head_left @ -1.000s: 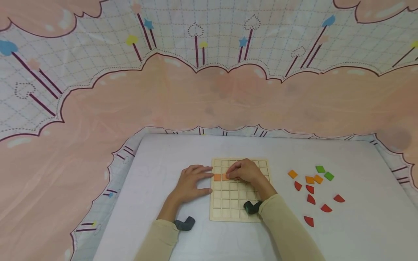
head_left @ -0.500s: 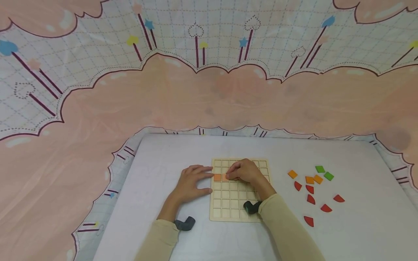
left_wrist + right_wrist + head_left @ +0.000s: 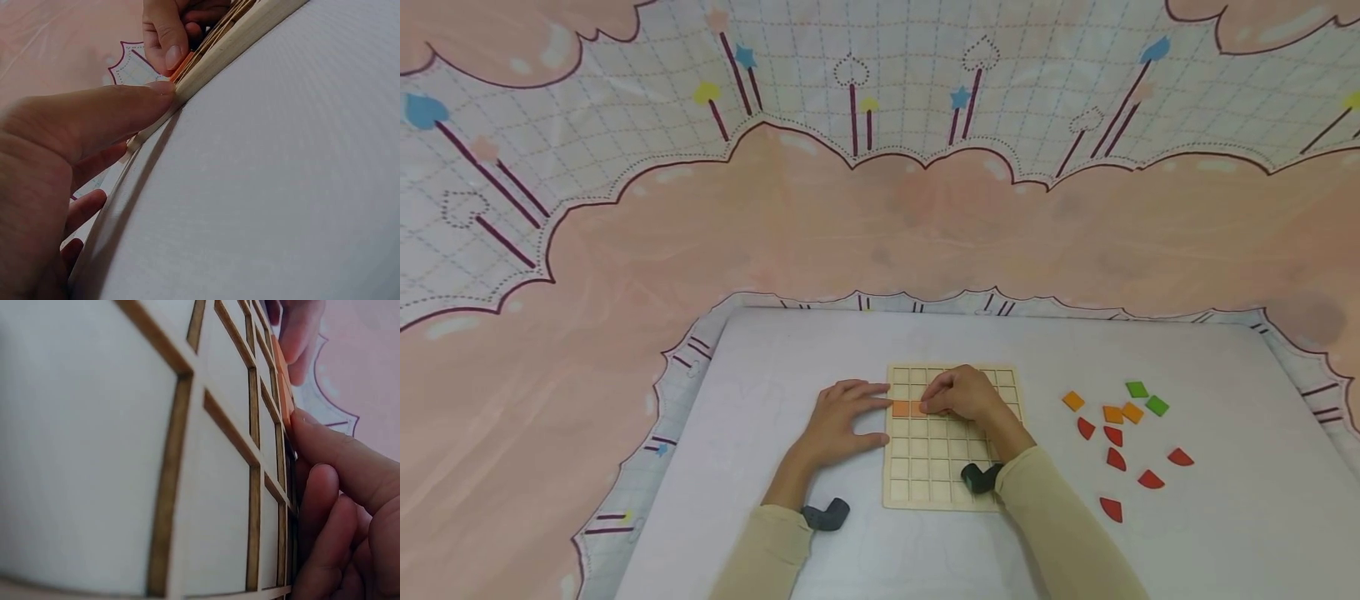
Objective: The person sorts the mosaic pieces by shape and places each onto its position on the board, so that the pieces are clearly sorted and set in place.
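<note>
A wooden grid board (image 3: 919,469) lies on the white table with square cells. One orange square tile (image 3: 901,408) sits in a cell at its left edge. Beside it is a second orange tile (image 3: 916,409), partly covered by my right hand (image 3: 961,393), whose thumb and curled fingers pinch it at the cell. My left hand (image 3: 838,421) is spread at the board's left side, fingertips on its edge. In the left wrist view the left thumb (image 3: 119,112) rests against the board's rim. The right wrist view shows the right thumb (image 3: 340,450) touching the orange tile (image 3: 285,400).
To the right of the board lie several orange tiles (image 3: 1112,414), green diamond tiles (image 3: 1157,406) and red quarter-circle tiles (image 3: 1150,479). Dark wrist mounts (image 3: 826,515) stick out from both sleeves. A patterned pink curtain (image 3: 880,225) hangs behind the table.
The whole head view has shifted very slightly. Both hands stay in place at the board, and the tiles keep their positions.
</note>
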`<control>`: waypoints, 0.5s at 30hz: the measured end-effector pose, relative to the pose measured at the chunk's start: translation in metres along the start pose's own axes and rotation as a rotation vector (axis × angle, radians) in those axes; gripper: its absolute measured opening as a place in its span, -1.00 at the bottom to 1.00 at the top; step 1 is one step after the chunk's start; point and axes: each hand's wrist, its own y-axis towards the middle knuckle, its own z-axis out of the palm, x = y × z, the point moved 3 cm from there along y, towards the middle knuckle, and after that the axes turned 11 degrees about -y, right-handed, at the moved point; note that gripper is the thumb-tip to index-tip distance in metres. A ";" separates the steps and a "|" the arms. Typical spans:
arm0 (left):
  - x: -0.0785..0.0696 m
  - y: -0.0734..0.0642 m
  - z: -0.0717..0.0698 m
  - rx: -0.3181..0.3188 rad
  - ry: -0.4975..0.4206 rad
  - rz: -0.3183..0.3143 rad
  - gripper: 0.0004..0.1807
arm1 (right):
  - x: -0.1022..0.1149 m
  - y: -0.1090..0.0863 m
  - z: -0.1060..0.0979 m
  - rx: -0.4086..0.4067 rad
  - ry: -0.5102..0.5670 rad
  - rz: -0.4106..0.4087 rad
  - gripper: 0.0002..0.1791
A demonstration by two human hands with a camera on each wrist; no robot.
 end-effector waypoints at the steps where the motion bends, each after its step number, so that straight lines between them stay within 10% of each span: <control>1: 0.000 0.000 0.001 0.002 0.000 -0.001 -0.39 | 0.000 -0.001 0.000 0.002 0.003 -0.002 -0.85; 15: -0.001 0.001 0.001 0.010 0.014 -0.019 -0.39 | -0.013 -0.009 -0.009 0.115 0.187 -0.088 -0.73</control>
